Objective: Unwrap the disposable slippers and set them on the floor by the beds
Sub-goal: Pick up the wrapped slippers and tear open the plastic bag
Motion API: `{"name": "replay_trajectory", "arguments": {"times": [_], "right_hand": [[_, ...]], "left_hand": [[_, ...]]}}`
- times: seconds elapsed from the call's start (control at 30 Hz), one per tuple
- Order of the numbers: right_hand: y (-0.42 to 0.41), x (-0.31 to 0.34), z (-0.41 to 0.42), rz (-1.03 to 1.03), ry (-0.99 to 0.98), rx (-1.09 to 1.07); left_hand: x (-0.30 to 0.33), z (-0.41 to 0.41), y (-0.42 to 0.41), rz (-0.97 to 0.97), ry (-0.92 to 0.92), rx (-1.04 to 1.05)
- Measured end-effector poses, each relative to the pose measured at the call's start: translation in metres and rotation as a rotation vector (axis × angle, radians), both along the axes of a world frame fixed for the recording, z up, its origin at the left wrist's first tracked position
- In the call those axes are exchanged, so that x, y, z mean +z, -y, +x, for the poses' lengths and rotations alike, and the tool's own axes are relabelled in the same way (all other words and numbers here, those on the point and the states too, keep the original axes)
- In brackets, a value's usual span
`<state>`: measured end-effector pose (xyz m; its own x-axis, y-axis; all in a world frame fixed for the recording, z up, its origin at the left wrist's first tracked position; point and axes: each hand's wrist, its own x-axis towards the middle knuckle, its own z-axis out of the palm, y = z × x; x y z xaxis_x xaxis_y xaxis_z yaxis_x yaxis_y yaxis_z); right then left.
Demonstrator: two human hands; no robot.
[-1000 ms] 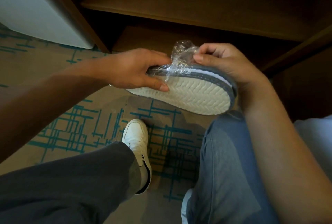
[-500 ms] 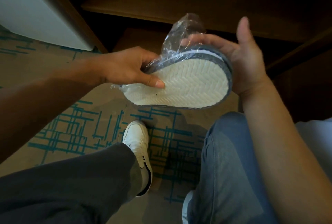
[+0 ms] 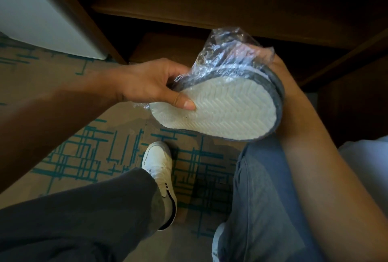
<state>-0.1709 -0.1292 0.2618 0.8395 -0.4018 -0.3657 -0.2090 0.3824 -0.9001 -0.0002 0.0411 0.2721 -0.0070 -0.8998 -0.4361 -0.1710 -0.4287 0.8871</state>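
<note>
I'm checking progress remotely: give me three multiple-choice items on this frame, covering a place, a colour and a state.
1. Where are the slippers? A on the carpet; B held in the air above the legs; C on the shelf.
2. What colour is the sole facing the camera? A white; B black; C teal.
3. What state is the plastic wrap? A fully removed; B lying on the floor; C bunched over the top of the slippers.

B: the left hand and right hand hold them up.
A: the ridged sole is white.
C: crumpled film covers their upper edge.
</note>
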Motion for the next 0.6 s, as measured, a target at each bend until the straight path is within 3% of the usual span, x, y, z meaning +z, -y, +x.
{"name": "replay_trajectory", "arguments": {"times": [0.07, 0.13, 0.2, 0.3, 0.43, 0.6], "right_hand": [[-0.001, 0.001, 0.000, 0.180, 0.058, -0.046], [0.004, 0.001, -0.004, 0.386, 0.239, -0.066], [0.008, 0.004, -0.008, 0.435, 0.413, 0.069], [0.017, 0.009, -0.009, 0.099, 0.401, 0.330], [0.008, 0.011, -0.006, -0.303, 0.199, 0.357], [0.005, 0.009, -0.003, -0.408, 0.081, 0.284]], "left_hand": [[0.000, 0.001, 0.000, 0.033, 0.023, -0.042], [0.000, 0.002, -0.001, 0.040, 0.043, -0.054], [-0.001, 0.004, -0.003, 0.062, 0.048, -0.045], [-0.006, 0.008, -0.006, 0.106, 0.088, -0.077], [-0.007, 0.009, -0.006, 0.137, 0.135, -0.131], [-0.005, 0.003, -0.004, 0.125, 0.210, -0.258]]}}
